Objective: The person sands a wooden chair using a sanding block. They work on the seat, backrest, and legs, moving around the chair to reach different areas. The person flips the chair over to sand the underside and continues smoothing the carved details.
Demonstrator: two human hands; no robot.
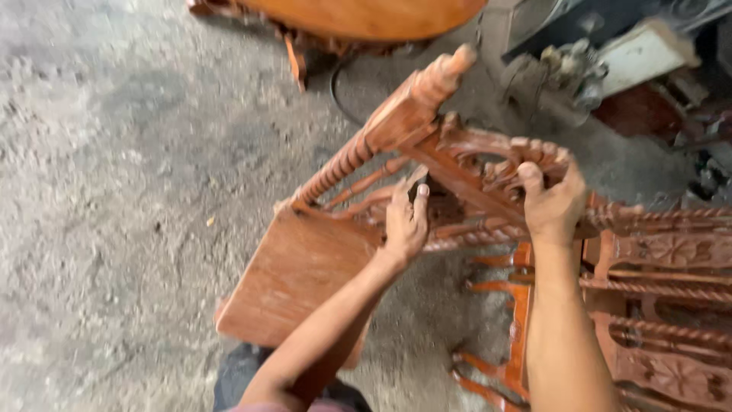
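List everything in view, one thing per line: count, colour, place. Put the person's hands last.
carved wooden chair: one, reddish brown, centre, tilted, held by both hands
chair seat: one, dusty brown, lower centre
more carved chair frames: several, reddish brown to orange, lower right
round wooden tabletop: one, orange-brown, top centre
concrete floor: grey, left half
machine parts and clutter: grey and white, top right, blurred
left hand: one, pressed against the carved back with something dark under the fingers
right hand: one, gripping the carved top rail
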